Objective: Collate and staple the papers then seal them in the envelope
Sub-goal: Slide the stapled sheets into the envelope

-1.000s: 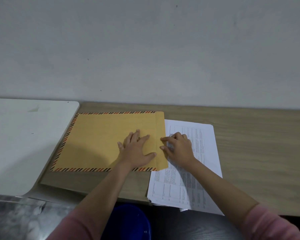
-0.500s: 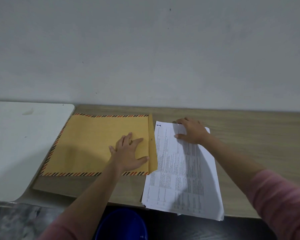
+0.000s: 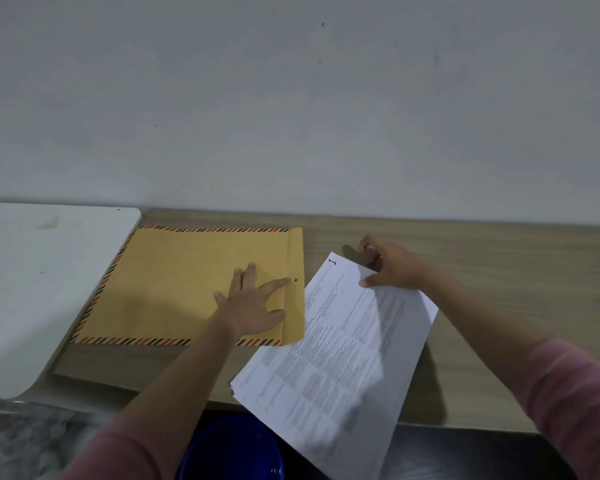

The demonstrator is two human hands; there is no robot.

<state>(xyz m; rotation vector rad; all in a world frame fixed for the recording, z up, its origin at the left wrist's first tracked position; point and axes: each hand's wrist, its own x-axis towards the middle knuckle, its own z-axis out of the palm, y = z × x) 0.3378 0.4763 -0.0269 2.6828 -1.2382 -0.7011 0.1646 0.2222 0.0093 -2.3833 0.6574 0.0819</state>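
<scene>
head view: left hand [image 3: 249,306] lies flat, fingers spread, on the yellow envelope [image 3: 187,285] on the worktop [image 3: 499,258]. just right of the envelope, right hand [image 3: 392,268] grips the tilted paper stack [image 3: 343,348] by its far edge.

Head-worn camera looks forward and down, close over the desk [image 3: 499,258].

wooden desk [image 3: 499,258]; envelope [image 3: 187,278]; papers [image 3: 343,341]
</scene>
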